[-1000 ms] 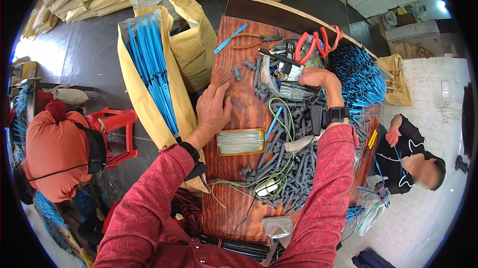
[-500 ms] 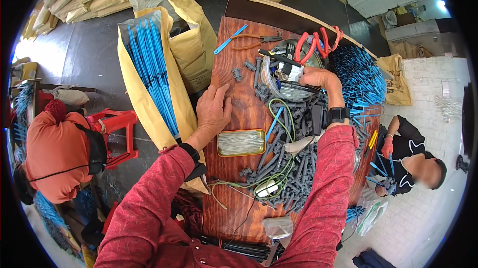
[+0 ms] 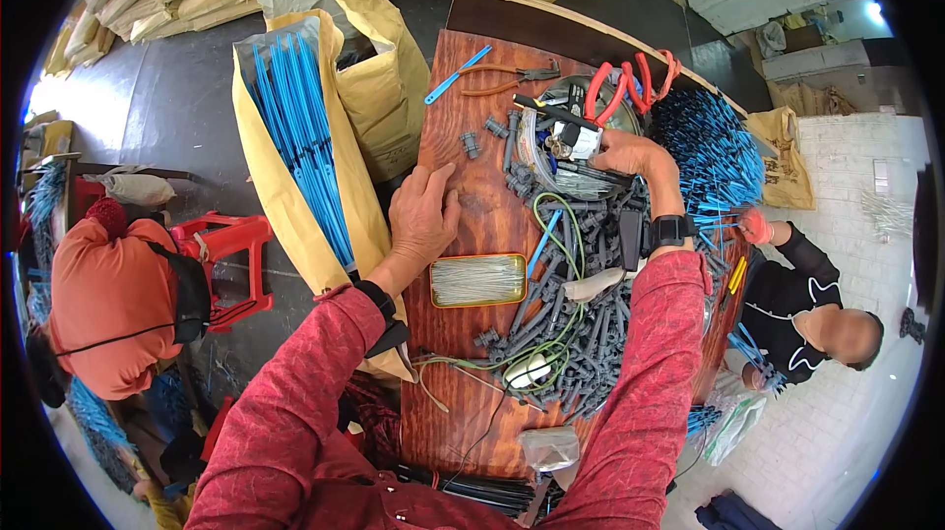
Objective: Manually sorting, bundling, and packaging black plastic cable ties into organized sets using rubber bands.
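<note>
My left hand (image 3: 423, 215) rests flat on the reddish wooden table (image 3: 472, 151), fingers stretched out, holding nothing. Just in front of my left wrist lies a shallow yellow-rimmed tin (image 3: 478, 281) full of thin pale metal pins. My right hand (image 3: 635, 158) reaches into a clear round tub (image 3: 539, 164) with its fingers curled; what they grip, if anything, is hidden. Inside the tub are keys, a white tag (image 3: 585, 141), a black pen-like tool (image 3: 557, 112) and dark slender pieces. Red-handled pliers (image 3: 618, 87) stand at the tub's far edge. Grey plastic fittings (image 3: 591, 333) pile up beneath my right forearm.
Orange-handled pliers (image 3: 507, 79) and a blue strip (image 3: 457, 75) lie at the table's far left. A paper sack (image 3: 285, 176) of blue strips stands left of the table. Blue-black strips (image 3: 704, 156) heap at right, where a co-worker (image 3: 807, 313) reaches in. Another person (image 3: 118, 309) is at left.
The co-worker at right has stretched a gloved hand up to the heap of blue-black strips. My hands stay almost where they were.
</note>
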Motion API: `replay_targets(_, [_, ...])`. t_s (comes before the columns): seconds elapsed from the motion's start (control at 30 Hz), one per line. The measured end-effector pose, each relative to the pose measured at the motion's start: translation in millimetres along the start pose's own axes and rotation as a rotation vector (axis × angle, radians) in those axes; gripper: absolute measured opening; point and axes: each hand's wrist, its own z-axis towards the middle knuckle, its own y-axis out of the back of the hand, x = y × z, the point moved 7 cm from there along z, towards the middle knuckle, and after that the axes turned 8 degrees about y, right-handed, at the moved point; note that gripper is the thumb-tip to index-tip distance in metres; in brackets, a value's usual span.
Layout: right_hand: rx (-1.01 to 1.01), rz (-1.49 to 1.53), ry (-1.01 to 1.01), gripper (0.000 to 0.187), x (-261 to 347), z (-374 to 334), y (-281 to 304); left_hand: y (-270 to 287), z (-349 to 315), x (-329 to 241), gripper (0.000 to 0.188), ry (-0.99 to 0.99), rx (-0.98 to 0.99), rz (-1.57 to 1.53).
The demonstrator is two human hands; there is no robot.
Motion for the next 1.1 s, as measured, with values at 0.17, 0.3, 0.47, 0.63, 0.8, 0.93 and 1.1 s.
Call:
replay_targets(0.17, [-0.073,0.042,0.045,0.05,-7,-6,6,-2,1,-3,0.039,0.0,0.001,-0.015])
replay_targets(0.3, [-0.083,-0.021,0.05,0.051,1,-8,8,-3,0,-3,0.039,-0.008,-0.012,-0.014])
replay_targets(0.47, [-0.05,-0.094,0.004,0.05,24,-25,18,-1,0,0,0.039,-0.017,-0.02,-0.01])
replay_targets(0.63, [-0.064,-0.196,-0.083,0.046,24,-28,20,-2,0,-2,0.039,-0.01,-0.015,-0.009])
replay_targets(0.8, [-0.081,-0.214,-0.021,0.042,17,-28,19,-3,0,-3,0.039,-0.006,-0.009,-0.014])
replay_targets(0.93, [-0.133,-0.092,0.198,0.04,37,-29,21,-3,0,-1,0.039,-0.001,-0.005,-0.006])
replay_targets(1.1, [-0.111,-0.354,-0.042,0.04,33,-39,31,-2,0,1,0.039,-0.004,-0.006,0.0])
